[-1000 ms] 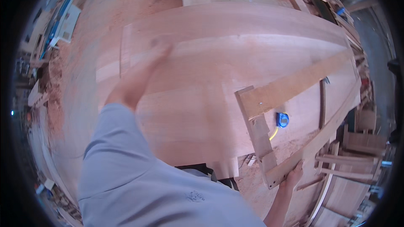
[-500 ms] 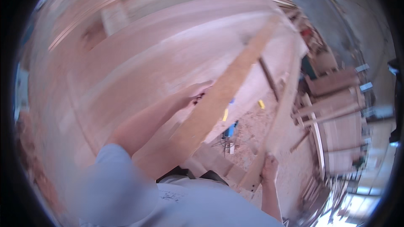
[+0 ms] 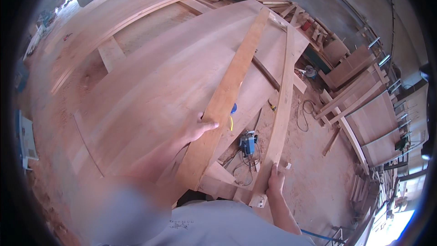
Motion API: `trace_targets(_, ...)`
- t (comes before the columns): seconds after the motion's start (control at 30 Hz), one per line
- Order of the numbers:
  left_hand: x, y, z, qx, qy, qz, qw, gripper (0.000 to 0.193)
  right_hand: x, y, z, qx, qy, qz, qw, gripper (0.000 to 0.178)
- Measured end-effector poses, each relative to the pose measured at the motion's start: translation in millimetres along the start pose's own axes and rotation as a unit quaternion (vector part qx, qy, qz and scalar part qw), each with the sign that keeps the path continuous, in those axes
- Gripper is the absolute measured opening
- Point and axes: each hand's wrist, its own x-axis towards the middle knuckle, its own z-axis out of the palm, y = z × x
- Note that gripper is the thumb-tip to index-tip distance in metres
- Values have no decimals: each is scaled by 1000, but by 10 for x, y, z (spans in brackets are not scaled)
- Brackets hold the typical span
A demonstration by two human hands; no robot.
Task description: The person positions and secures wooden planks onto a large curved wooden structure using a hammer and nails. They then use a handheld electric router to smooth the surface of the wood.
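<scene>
Our left hand (image 3: 200, 130) has come across to the wide board (image 3: 236, 79)

A second ago we had that hand out over the bare part of the large wooden sheet (image 3: 136, 100), well apart from the boards; now we have it clamped on the wide board's left edge. Our thumb lies over the upper face, and some of the fingers are hidden. Our right hand (image 3: 275, 181) has stayed on the narrow board (image 3: 280, 105), closed around its right edge close to the near end, where small dark holes show.

We have both boards in front of us, their near ends by our grey shirt (image 3: 214, 218) and their far ends pointing away over the sheet. A short crosspiece (image 3: 219, 187) runs between them at the near end; how it is fixed, we cannot tell. Farther out, a dark strip (image 3: 267, 74) slants across the space between the boards.

Just beside the wide board's right edge we see a blue tape measure (image 3: 234, 108) with some yellow tape out. It showed whole a second ago, and the board now covers part of it. Between the boards, lower down, a blue power tool (image 3: 247, 145) and its dark cord sit on the dusty floor (image 3: 309, 173). Wooden panels (image 3: 375, 127) stand to our right.
</scene>
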Motion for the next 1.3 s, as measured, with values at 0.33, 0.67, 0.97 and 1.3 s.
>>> trace_targets(0.33, -1470, -56, 157, -90, 210, -1, 974, 33, 379, 368, 131, -42, -141, -132, 980, 52)
trace_targets(0.67, -2838, -717, 1247, -124, 414, 25, 902, 30, 477, 241, -126, -148, -311, -250, 905, 54)
trace_targets(0.97, -3340, -1302, 1814, -142, 514, 12, 846, 33, 659, 422, 114, -214, -397, -338, 826, 60)
trace_targets(1.3, -3169, -2042, 2005, -137, 538, -34, 831, 36, 1013, 667, 378, -269, -381, -362, 807, 62)
